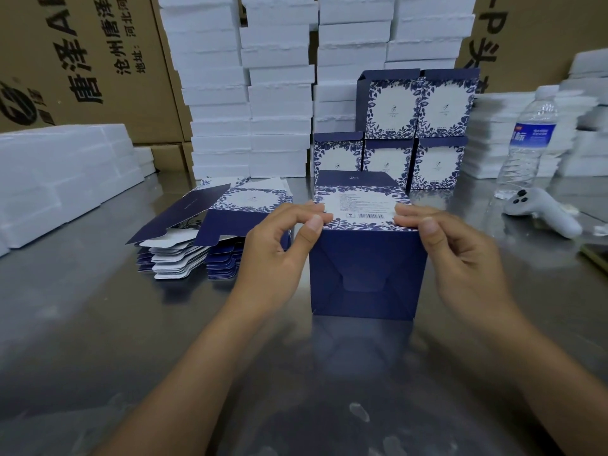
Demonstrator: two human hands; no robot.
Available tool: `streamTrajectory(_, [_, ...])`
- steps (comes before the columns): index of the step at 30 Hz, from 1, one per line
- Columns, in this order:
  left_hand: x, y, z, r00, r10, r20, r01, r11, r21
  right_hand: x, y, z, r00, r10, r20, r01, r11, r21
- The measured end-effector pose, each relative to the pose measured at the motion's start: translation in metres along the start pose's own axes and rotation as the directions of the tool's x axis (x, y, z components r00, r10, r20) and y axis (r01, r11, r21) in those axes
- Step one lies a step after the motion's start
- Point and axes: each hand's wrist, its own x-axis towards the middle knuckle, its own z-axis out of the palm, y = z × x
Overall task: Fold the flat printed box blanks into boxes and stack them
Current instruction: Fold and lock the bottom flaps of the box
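In the head view, a part-folded box (367,274) is held upright-on-edge at the centre of the tabletop (98,324). Its interlocked dark bottom is turned toward the camera, probably so that the closure can be checked and squared. Its upper near corners are pinched thumb against fingers, one by the left hand (276,255) and one by the right hand (460,255). The flat blanks (210,232) are piled just to the left, within easy reach. The finished boxes (414,126) are stacked behind, apart from the working space.
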Motion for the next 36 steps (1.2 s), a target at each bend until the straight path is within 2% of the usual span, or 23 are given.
streamTrajectory(6, [-0.002,-0.003,0.003,1.000,0.001,-0.005,-0.001,0.999,-0.039,-0.003,0.003,0.000,0.998,0.058,0.001,-0.058,0.998,0.011])
streamTrajectory(9, [-0.005,-0.009,0.005,1.000,0.008,0.008,-0.008,1.000,-0.019,-0.009,0.009,0.000,0.992,0.080,0.101,-0.069,0.993,-0.100])
streamTrajectory(12, [-0.009,-0.017,0.005,0.989,-0.099,0.110,0.098,0.995,0.010,-0.010,0.010,0.001,0.983,0.053,0.174,-0.023,0.985,-0.170])
streamTrajectory(16, [-0.014,-0.021,0.006,0.960,-0.161,0.230,0.171,0.985,-0.026,-0.009,0.013,0.002,0.989,-0.003,0.146,0.030,0.983,-0.180])
streamTrajectory(21, [-0.016,-0.016,0.013,0.979,-0.093,0.183,0.096,0.995,-0.007,-0.011,0.014,0.002,0.997,-0.059,0.055,0.071,0.969,-0.236])
streamTrajectory(27, [-0.019,-0.007,0.020,0.996,-0.049,0.076,0.038,0.989,0.141,-0.012,0.010,0.005,0.993,-0.118,-0.023,0.108,0.955,-0.275])
streamTrajectory(32, [-0.014,-0.007,0.015,0.990,-0.103,0.099,0.098,0.994,0.055,-0.011,0.006,0.003,1.000,-0.016,0.018,0.019,0.987,-0.159])
streamTrajectory(36, [-0.013,-0.006,0.015,0.990,-0.110,0.087,0.107,0.994,0.037,-0.011,0.004,0.005,1.000,-0.027,0.003,0.027,0.988,-0.151])
